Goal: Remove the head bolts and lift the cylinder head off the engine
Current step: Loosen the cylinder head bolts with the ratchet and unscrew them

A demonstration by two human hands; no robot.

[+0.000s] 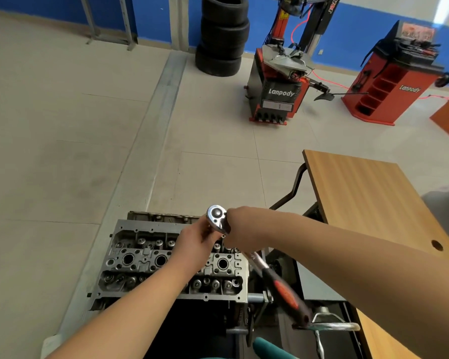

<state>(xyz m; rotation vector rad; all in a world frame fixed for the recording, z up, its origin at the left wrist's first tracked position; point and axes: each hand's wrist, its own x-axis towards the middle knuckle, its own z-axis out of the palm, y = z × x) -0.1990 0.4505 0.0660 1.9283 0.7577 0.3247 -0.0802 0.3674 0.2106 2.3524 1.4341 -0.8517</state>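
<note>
Right under your fingers sits the cylinder head [171, 265], still on the engine on its stand, with the valve springs and plug wells in plain sight. Your right hand [240, 230] is wrapped around the neck of the ratchet [218, 218] just below its chrome head, and your left hand [195, 240] has its fingers curled in under that head, looks like pinching whatever hangs off the drive.

If you're seating a socket or extension, I'd push it on fully and drop it square onto the bolt before you pull, otherwise it'll slip off.

Can't see the drive side at all, your left fingers cover it. Which bolt you're going for, and how many are still in, is hard to tell from up here.
</note>
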